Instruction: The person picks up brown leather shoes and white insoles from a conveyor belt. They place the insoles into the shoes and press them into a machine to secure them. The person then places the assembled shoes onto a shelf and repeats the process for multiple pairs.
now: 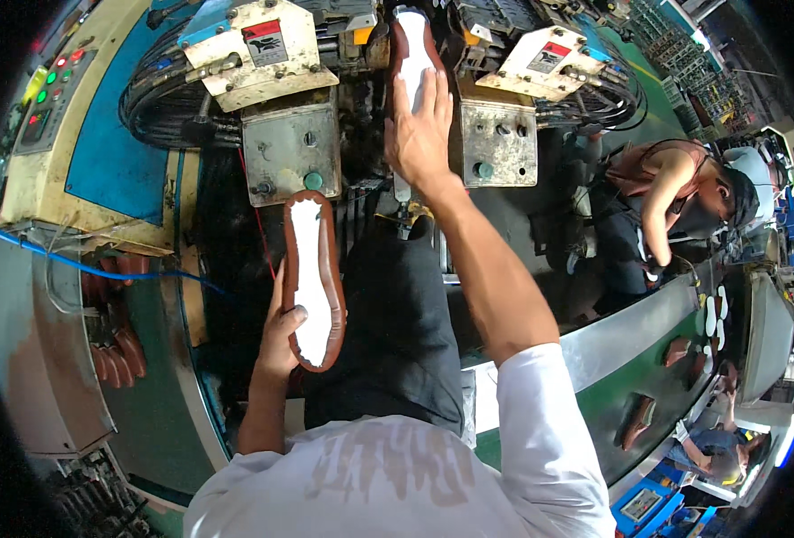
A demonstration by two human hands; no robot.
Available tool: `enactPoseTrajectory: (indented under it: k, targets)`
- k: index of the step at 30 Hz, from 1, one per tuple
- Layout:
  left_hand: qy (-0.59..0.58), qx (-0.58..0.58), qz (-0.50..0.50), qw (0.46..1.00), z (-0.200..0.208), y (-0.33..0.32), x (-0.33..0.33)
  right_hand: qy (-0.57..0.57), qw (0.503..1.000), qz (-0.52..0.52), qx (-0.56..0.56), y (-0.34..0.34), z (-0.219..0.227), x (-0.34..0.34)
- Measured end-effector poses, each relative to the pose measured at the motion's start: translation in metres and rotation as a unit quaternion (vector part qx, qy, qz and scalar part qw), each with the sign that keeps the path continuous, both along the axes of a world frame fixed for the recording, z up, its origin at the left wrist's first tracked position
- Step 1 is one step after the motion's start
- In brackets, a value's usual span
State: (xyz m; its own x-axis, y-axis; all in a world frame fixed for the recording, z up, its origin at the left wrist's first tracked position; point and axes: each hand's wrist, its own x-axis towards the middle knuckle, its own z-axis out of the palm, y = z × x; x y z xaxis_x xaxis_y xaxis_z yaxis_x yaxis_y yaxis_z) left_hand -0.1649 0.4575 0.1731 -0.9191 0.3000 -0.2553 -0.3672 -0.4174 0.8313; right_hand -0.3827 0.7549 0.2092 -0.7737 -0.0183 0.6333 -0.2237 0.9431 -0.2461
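Observation:
My left hand [278, 339] grips a brown shoe upper [310, 278] near its lower end, thumb on its white sole face. That face is turned up toward me, and the brown edge folds in all round it. Ahead, a second brown shoe upper [415, 47] lies white side up in the middle of the machine. My right hand [422, 134] rests on it, palm down with fingers stretched out along the white surface. The far end of that shoe lies between the machine's two sides.
Cream machine blocks [254, 49] with hoses flank the middle. A control panel [49, 94] with lit buttons stands left. Brown shoes [117, 345] lie on the left belt, and more shoes [639, 421] on the green right conveyor [594, 408]. A co-worker [675, 193] bends beside it; another person [720, 453] is lower right.

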Motion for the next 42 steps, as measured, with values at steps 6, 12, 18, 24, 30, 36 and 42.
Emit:
enactPoseTrajectory:
  k: [6, 12, 18, 24, 30, 36, 42]
  targets:
    - [-0.012, 0.024, -0.016, 1.0, 0.014, 0.023, -0.026, 0.03, 0.999, -0.021, 0.035, 0.017, -0.001, -0.09]
    - [0.013, -0.025, -0.037, 0.999, 0.023, 0.04, -0.05, 0.017, 0.999, -0.027, 0.036, 0.015, 0.035, -0.115]
    - [0.011, 0.002, -0.056, 0.998, 0.017, 0.055, -0.068, 0.008, 0.998, -0.02, 0.062, -0.002, 0.045, -0.134]
    - [0.0, 0.077, -0.024, 0.997, -0.005, 0.018, -0.038, -0.077, 0.982, -0.054, 0.164, -0.015, 0.069, -0.133]
    - [-0.036, -0.214, 0.07, 0.974, -0.013, -0.081, 0.007, 0.091, 0.983, 0.151, 0.049, 0.045, 0.035, -0.084]
    - [0.017, -0.443, 0.236, 0.865, -0.088, -0.274, 0.06, -0.196, 0.972, 0.116, -0.049, 0.094, -0.131, 0.11]
    - [-0.125, -0.81, 0.083, 0.567, -0.161, -0.43, 0.052, -0.412, 0.902, -0.026, -0.124, 0.092, -0.181, 0.247]
